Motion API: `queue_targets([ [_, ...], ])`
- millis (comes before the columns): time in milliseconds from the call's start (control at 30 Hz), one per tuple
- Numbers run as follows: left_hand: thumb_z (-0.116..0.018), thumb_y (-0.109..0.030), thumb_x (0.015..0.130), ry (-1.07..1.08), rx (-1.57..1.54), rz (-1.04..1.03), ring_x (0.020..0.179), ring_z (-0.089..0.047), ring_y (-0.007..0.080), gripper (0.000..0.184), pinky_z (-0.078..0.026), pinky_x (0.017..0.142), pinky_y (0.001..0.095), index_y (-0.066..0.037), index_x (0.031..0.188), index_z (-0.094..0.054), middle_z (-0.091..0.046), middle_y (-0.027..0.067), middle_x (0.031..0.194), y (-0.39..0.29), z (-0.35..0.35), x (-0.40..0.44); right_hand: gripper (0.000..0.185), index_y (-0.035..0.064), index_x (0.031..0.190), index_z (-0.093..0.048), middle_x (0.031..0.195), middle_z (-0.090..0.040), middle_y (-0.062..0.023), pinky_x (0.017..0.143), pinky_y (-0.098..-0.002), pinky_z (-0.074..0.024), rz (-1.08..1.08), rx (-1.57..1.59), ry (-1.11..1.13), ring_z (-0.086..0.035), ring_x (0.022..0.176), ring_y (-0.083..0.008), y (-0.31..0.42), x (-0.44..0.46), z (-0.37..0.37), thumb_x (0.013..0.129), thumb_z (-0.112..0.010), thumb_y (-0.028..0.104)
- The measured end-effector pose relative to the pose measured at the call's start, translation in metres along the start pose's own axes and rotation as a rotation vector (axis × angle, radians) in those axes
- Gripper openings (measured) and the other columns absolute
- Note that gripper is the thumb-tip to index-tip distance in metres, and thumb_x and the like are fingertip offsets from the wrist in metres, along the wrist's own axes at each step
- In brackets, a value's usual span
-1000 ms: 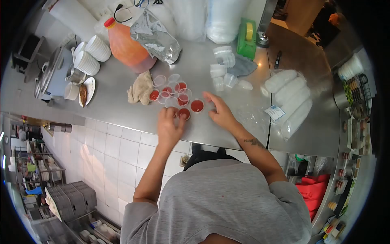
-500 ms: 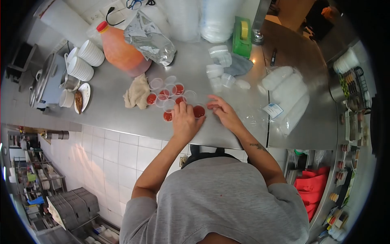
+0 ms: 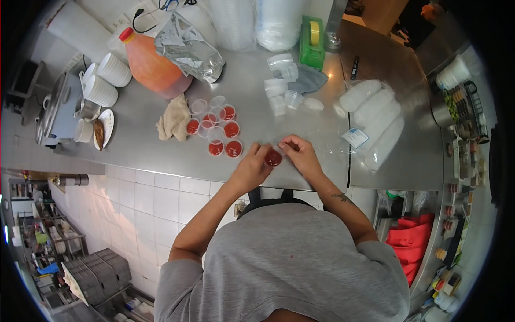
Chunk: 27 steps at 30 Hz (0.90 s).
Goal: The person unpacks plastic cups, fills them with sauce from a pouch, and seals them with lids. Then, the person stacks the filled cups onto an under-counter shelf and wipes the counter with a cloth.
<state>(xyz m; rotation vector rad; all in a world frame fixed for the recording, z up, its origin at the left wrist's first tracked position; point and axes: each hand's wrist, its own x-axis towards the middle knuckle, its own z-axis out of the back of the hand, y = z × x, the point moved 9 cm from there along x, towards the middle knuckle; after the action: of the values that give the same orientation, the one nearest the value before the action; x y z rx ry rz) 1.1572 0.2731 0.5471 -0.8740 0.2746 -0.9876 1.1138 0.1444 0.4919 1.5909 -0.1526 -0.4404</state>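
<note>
A small round see-through plastic cup of dark red sauce [image 3: 273, 158] sits between the two hands, near the front edge of the brushed-metal tabletop [image 3: 134, 131]. The left hand [image 3: 254, 167] curls around its left side, thumb and fingers against the wall. The right hand [image 3: 302, 159] has thumb and forefinger drawn together at the far right rim; whether they pinch a lid or only press the edge, I cannot tell.

The work looks partway through. To the left stands a cluster of red-filled cups [image 3: 233, 148], with thin round see-through lids [image 3: 198, 106] lying loosely over and between several of them, so those seem not yet closed. Whether the nearest cups have lids pressed on is too fine to tell.

Farther back lie nested see-through cups [image 3: 276, 87], beside a grey-blue cloth [image 3: 314, 80] and a green tape dispenser [image 3: 311, 53]. A crumpled beige cloth [image 3: 174, 119] lies left of the cluster, in front of a large orange-red plastic jug [image 3: 155, 64] and a silver foil bag [image 3: 188, 51]. On the right rests a plastic bag of white stacked goods [image 3: 378, 121].

Around the tabletop is a kitchen: white floor tiles [image 3: 161, 206], a stack of grey crates [image 3: 99, 268] at lower left, and bright red fabric [image 3: 410, 244] on a shelf below at right.
</note>
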Motion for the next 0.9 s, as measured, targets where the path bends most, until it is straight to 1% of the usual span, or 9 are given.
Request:
queue_targets([
  [100, -0.071, 0.000, 0.071, -0.101, -0.092, 0.040, 0.082, -0.058, 0.0283, 0.051, -0.049, 0.069, 0.0352, 0.000, 0.116, -0.049, -0.051, 0.0154, 0.097, 0.002, -0.001, -0.003, 0.008, 0.0030, 0.092, -0.063, 0.073, -0.057, 0.0001, 0.058, -0.0223, -0.0425, 0.195, -0.139, -0.059, -0.051, 0.064, -0.0069, 0.007, -0.003, 0.001, 0.084, -0.064, 0.007],
  [200, -0.073, -0.005, 0.071, -0.044, -0.081, 0.146, 0.079, -0.059, 0.0312, 0.056, -0.048, 0.067, 0.0358, 0.003, 0.120, -0.044, -0.054, 0.0178, 0.097, 0.013, -0.007, -0.005, 0.010, 0.0023, 0.092, -0.062, 0.075, -0.059, -0.0024, 0.059, -0.0241, -0.0444, 0.266, -0.190, -0.109, -0.054, 0.065, -0.0090, 0.011, -0.004, 0.001, 0.083, -0.064, 0.006],
  [300, -0.072, -0.004, 0.073, 0.065, -0.195, 0.380, 0.071, -0.061, 0.0246, 0.058, -0.048, 0.059, 0.0310, 0.005, 0.121, -0.041, -0.059, 0.0147, 0.085, 0.039, -0.024, -0.013, 0.010, 0.0020, 0.092, -0.062, 0.079, -0.059, -0.0053, 0.059, -0.0261, -0.0459, 0.347, -0.287, -0.052, -0.057, 0.066, -0.0131, 0.022, -0.005, -0.001, 0.082, -0.064, 0.004],
  [400, -0.069, -0.009, 0.079, 0.068, -0.769, 0.518, 0.063, -0.062, 0.0185, 0.053, -0.046, 0.050, 0.0265, 0.001, 0.123, -0.041, -0.060, 0.0104, 0.073, 0.045, -0.032, -0.020, 0.011, 0.0021, 0.092, -0.062, 0.082, -0.058, -0.0069, 0.058, -0.0270, -0.0464, 0.429, -0.407, -0.066, -0.059, 0.067, -0.0170, 0.035, -0.012, -0.005, 0.081, -0.064, 0.003],
  [500, -0.063, -0.015, 0.085, 0.069, -0.862, 0.742, 0.060, -0.062, 0.0135, 0.035, -0.042, 0.042, 0.0222, -0.003, 0.113, -0.046, -0.061, 0.0083, 0.072, 0.056, -0.029, -0.019, 0.011, 0.0031, 0.091, -0.062, 0.083, -0.057, -0.0077, 0.060, -0.0285, -0.0470, 0.389, -0.363, -0.057, -0.058, 0.069, -0.0197, 0.032, -0.011, -0.006, 0.080, -0.063, 0.002],
  [600, -0.060, -0.020, 0.087, 0.190, -0.729, 0.838, 0.057, -0.062, 0.0130, 0.026, -0.038, 0.036, 0.0212, -0.004, 0.102, -0.046, -0.062, 0.0107, 0.073, 0.059, -0.037, -0.012, 0.012, 0.0048, 0.090, -0.060, 0.083, -0.057, -0.0083, 0.060, -0.0303, -0.0476, 0.385, -0.413, -0.071, -0.059, 0.071, -0.0222, 0.032, -0.008, -0.007, 0.079, -0.062, 0.002],
  [700, -0.060, -0.019, 0.088, 0.300, -0.658, 0.871, 0.052, -0.058, 0.0111, 0.023, -0.036, 0.035, 0.0218, -0.005, 0.095, -0.044, -0.061, 0.0103, 0.073, 0.059, -0.037, -0.001, 0.012, 0.0054, 0.091, -0.057, 0.084, -0.056, -0.0096, 0.066, -0.0358, -0.0460, 0.360, -0.558, -0.074, -0.057, 0.077, -0.0262, 0.031, -0.009, -0.012, 0.080, -0.059, 0.002],
  [800, -0.060, -0.019, 0.088, 0.227, -0.543, 0.753, 0.049, -0.054, 0.0099, 0.023, -0.037, 0.036, 0.0222, -0.006, 0.096, -0.042, -0.059, 0.0080, 0.072, 0.063, -0.041, 0.012, 0.012, 0.0053, 0.093, -0.053, 0.085, -0.056, -0.0110, 0.071, -0.0409, -0.0418, 0.617, -0.841, -0.194, -0.056, 0.082, -0.0298, 0.032, -0.018, -0.026, 0.081, -0.056, 0.003],
  [900, -0.058, -0.016, 0.089, 0.187, -0.540, 0.756, 0.048, -0.051, 0.0085, 0.021, -0.038, 0.037, 0.0227, -0.006, 0.097, -0.041, -0.058, 0.0059, 0.072, 0.060, -0.043, 0.012, 0.009, 0.0035, 0.093, -0.051, 0.085, -0.057, -0.0121, 0.074, -0.0434, -0.0382, 0.546, -0.875, -0.239, -0.054, 0.082, -0.0331, 0.032, -0.015, -0.023, 0.085, -0.053, 0.004],
])
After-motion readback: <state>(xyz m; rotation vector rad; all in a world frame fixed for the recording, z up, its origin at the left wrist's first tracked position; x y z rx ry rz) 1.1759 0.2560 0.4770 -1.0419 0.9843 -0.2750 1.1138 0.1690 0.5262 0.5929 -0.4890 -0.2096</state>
